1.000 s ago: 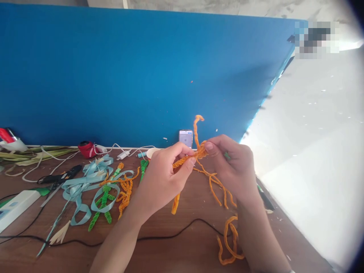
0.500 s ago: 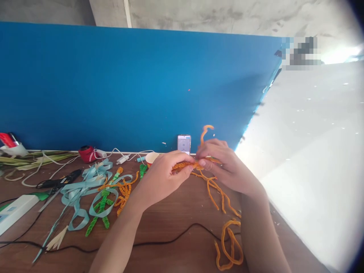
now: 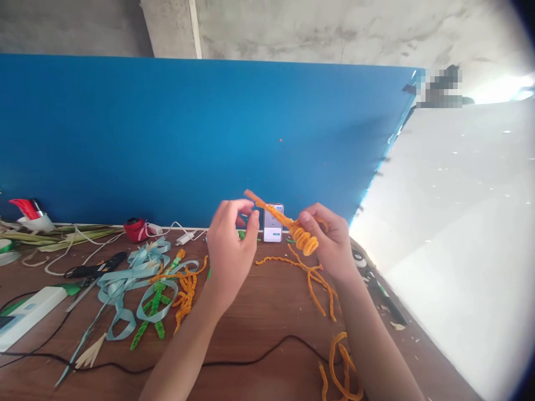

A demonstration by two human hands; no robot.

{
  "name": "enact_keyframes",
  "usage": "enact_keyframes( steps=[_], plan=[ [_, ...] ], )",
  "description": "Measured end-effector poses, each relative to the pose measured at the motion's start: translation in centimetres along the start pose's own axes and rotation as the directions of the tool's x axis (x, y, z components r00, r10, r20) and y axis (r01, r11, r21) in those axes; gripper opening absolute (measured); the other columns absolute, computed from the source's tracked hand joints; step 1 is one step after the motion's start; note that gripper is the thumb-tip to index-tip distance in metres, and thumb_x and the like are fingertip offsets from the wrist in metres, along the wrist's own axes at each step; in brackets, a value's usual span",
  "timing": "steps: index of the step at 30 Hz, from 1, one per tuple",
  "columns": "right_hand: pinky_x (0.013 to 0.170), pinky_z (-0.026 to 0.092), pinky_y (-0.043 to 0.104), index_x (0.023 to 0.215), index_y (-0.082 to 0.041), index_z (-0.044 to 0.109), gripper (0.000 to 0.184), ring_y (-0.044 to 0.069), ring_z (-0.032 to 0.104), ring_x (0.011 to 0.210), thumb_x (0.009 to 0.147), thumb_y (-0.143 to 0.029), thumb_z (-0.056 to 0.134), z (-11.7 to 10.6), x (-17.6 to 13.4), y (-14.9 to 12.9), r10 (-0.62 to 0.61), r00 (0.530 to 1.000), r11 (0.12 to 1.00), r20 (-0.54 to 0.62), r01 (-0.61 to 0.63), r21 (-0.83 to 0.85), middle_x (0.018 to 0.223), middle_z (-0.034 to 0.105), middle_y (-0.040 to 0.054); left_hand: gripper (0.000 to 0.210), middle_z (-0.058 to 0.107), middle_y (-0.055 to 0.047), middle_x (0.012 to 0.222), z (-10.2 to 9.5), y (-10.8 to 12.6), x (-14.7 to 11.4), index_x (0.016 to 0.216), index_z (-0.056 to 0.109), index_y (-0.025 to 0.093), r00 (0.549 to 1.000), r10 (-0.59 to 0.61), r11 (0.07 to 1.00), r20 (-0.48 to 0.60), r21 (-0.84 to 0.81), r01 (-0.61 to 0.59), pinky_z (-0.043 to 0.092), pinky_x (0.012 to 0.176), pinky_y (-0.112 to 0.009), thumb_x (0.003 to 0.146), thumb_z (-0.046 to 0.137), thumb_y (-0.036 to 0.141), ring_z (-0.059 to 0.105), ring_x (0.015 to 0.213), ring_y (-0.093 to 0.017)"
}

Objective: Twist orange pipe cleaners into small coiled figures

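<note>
My right hand (image 3: 328, 236) pinches an orange pipe cleaner (image 3: 304, 240) between thumb and fingers. One part of it is wound into a fat coil below the thumb, and a straighter twisted length points up and left. My left hand (image 3: 234, 236) is beside that length's free end, fingers and thumb apart, with nothing visible in it. Whether a fingertip touches the end, I cannot tell. Below the hands lie loose orange pipe cleaners (image 3: 315, 273) on the brown table (image 3: 259, 323).
Left on the table are pale blue ribbon (image 3: 121, 278), a green pipe-cleaner piece (image 3: 155, 303), a glue gun (image 3: 98, 266) and a white power strip (image 3: 31, 312). A phone (image 3: 273, 223) leans against the blue partition (image 3: 209, 139). A black cable (image 3: 251, 363) crosses the front.
My hands have moved apart. The left has released the orange pipe cleaner, which my right hand now holds raised, its coil showing. The camera view has shifted slightly.
</note>
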State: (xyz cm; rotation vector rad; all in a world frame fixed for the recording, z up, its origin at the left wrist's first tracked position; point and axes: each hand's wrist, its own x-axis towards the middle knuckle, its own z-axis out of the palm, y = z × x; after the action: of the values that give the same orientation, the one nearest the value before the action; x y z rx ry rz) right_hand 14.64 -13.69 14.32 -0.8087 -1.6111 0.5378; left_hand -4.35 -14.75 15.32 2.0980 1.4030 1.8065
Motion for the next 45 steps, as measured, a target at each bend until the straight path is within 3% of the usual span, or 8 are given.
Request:
enact_keyframes(
  steps=[4, 7, 14, 18, 22, 28, 36, 45],
  plan=[
    [0.046, 0.032, 0.023, 0.078, -0.02, 0.06, 0.03, 0.01, 0.046, 0.049, 0.094, -0.045, 0.061, 1.1, -0.6, 0.9, -0.035, 0.967, 0.999, -0.254, 0.037, 0.004, 0.058, 0.054, -0.0038, 0.048, 0.05, 0.0, 0.061, 1.2, 0.7, -1.1, 0.073, 0.057, 0.017, 0.892, -0.147, 0.912, 0.428, -0.29, 0.289, 0.033, 0.054, -0.025, 0.1, 0.04, 0.052, 0.045, 0.057, -0.012],
    [0.047, 0.035, 0.024, 0.082, -0.021, 0.061, 0.022, 0.011, 0.049, 0.049, 0.095, -0.039, 0.06, 1.6, -1.1, 1.4, -0.158, 0.974, 0.986, -0.162, 0.146, -0.084, 0.059, 0.056, -0.004, 0.046, 0.052, 0.001, 0.067, 1.9, 1.0, -1.4, 0.089, 0.06, 0.016, 0.753, -0.094, 0.724, 0.651, -0.474, 0.501, 0.034, 0.05, -0.023, 0.097, 0.045, 0.059, 0.046, 0.056, -0.009],
    [0.053, 0.039, 0.025, 0.073, -0.021, 0.05, 0.03, 0.012, 0.053, 0.053, 0.1, -0.035, 0.049, 2.0, -1.7, -0.3, -0.206, 0.979, 0.961, 0.006, 0.203, -0.19, 0.061, 0.059, -0.0016, 0.036, 0.053, 0.003, 0.072, 2.1, 1.3, -1.8, 0.095, 0.053, 0.018, 0.776, -0.074, 0.618, 0.626, -0.582, 0.529, 0.044, 0.052, -0.019, 0.094, 0.056, 0.053, 0.052, 0.058, -0.007],
    [0.043, 0.036, 0.025, 0.072, -0.022, 0.05, 0.038, 0.011, 0.045, 0.041, 0.1, -0.048, 0.048, 2.2, -1.9, -1.2, 0.097, 0.994, 0.969, 0.049, -0.105, 0.221, 0.056, 0.056, -0.0032, 0.035, 0.056, 0.002, 0.068, 1.5, 1.4, -1.8, 0.09, 0.052, 0.018, 0.717, -0.002, 0.649, 0.697, -0.544, 0.531, 0.043, 0.048, -0.019, 0.097, 0.051, 0.052, 0.053, 0.054, -0.008],
    [0.037, 0.028, 0.025, 0.069, -0.023, 0.05, 0.042, 0.009, 0.03, 0.034, 0.091, -0.058, 0.056, 2.3, -2.3, -2.0, 0.291, 0.951, 0.811, 0.103, -0.302, 0.501, 0.044, 0.041, -0.0067, 0.041, 0.054, 0.003, 0.056, 1.3, 1.7, -2.1, 0.079, 0.043, 0.019, 0.64, 0.101, 0.452, 0.761, -0.608, 0.652, 0.032, 0.037, -0.016, 0.1, 0.042, 0.054, 0.049, 0.04, -0.007],
    [0.036, 0.026, 0.025, 0.06, -0.023, 0.041, 0.05, 0.009, 0.025, 0.036, 0.087, -0.06, 0.06, 2.7, -2.1, -2.6, 0.33, 0.943, 0.779, 0.053, -0.303, 0.549, 0.042, 0.026, -0.0082, 0.043, 0.054, 0.004, 0.047, 2.7, 1.9, -2.8, 0.075, 0.043, 0.019, 0.707, 0.092, 0.261, 0.701, -0.703, 0.662, 0.029, 0.03, -0.015, 0.097, 0.045, 0.056, 0.045, 0.031, -0.008],
    [0.037, 0.027, 0.022, 0.07, -0.02, 0.054, 0.038, 0.007, 0.03, 0.041, 0.087, -0.05, 0.068, 2.7, -1.4, -1.9, 0.307, 0.951, 0.778, -0.031, -0.232, 0.583, 0.052, 0.04, -0.0064, 0.037, 0.058, 0.004, 0.06, 4.0, 1.5, -2.5, 0.089, 0.053, 0.018, 0.842, -0.231, 0.421, 0.488, -0.73, 0.539, 0.033, 0.036, -0.016, 0.096, 0.051, 0.054, 0.051, 0.039, -0.007],
    [0.039, 0.034, 0.022, 0.069, -0.019, 0.055, 0.038, 0.008, 0.038, 0.044, 0.091, -0.05, 0.064, 1.2, -1.4, -1.8, 0.23, 0.973, 0.838, 0.032, -0.215, 0.502, 0.054, 0.04, -0.0051, 0.024, 0.063, 0.003, 0.073, 3.0, 2.1, -2.5, 0.101, 0.051, 0.022, 0.871, -0.084, 0.541, 0.485, -0.712, 0.449, 0.042, 0.047, -0.017, 0.096, 0.055, 0.046, 0.057, 0.053, -0.008]
  ],
)
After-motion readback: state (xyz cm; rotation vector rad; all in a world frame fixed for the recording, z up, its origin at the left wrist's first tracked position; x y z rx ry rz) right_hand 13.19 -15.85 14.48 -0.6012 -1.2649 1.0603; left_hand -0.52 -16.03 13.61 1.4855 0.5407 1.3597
